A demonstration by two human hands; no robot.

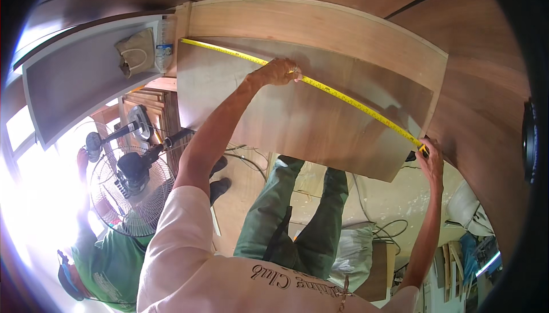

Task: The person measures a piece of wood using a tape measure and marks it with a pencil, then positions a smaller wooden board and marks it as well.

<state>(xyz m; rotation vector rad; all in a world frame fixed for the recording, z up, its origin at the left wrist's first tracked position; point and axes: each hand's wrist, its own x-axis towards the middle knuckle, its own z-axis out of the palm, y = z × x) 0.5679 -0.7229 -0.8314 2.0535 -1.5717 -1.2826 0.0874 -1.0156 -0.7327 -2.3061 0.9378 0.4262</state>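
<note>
**Watch the unheld end for a slip**

Your long yellow tape blade [354, 102] slants across the flat brown wooden board [246, 113], its tip at the far left corner with no hand there. A tug from your right hand [433, 161], closed around the small black-and-yellow tape case [424, 150], could drag that tip loose; a mid-span bend could skew a reading. The case sits just beyond the board's right edge. The blade crosses at your left hand's [277, 72] curled fingers; whether they pinch it, I can't tell.
</note>
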